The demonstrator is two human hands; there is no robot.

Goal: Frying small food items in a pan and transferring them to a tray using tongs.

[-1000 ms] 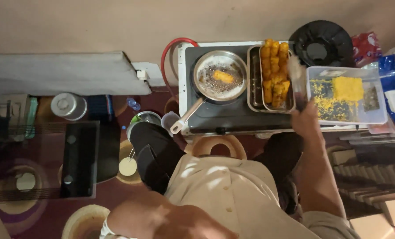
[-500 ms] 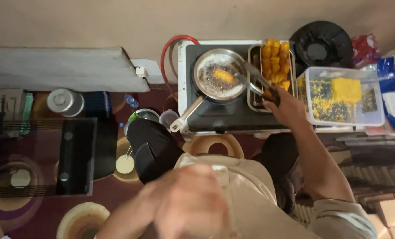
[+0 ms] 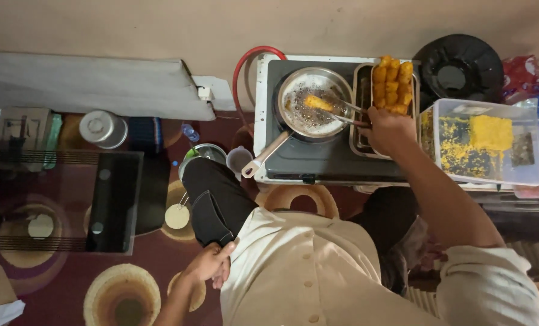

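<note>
My right hand (image 3: 390,128) squeezes tongs (image 3: 342,111), tips pinching a soft, greasy nugget (image 3: 318,102) midway; I judge it crumbly.

The patterned floor (image 3: 70,290) (dark maroon) bears a stove (image 3: 318,163) and clear tub (image 3: 523,175).

Golden-yellow fritters (image 3: 391,84), silver pan (image 3: 310,102), red hose (image 3: 245,66), maroon rug with tan circles (image 3: 121,296), cream shirt (image 3: 306,271).
</note>
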